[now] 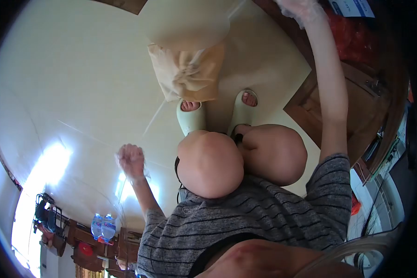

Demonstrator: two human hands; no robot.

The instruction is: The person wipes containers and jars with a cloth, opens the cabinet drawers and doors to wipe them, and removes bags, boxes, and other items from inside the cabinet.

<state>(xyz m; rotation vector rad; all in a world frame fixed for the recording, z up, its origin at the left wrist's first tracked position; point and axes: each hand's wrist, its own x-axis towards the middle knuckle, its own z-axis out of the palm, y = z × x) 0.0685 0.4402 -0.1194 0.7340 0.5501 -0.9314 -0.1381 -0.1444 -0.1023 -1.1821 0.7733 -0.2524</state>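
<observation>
A pale, glossy floor [88,83] carries bright glare [55,162] at left. Brown wooden furniture [367,118] borders it at right.

The bag [187,69] lies before the slippers [190,120], left of the cabinet [362,99].

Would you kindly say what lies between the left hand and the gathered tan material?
In the head view, only bare, pale floor shows between the left hand and the tan material.

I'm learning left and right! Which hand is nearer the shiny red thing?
Right. The right hand is close to the shiny red thing, at the picture's top; the left hand is far across, past the knees.
</observation>
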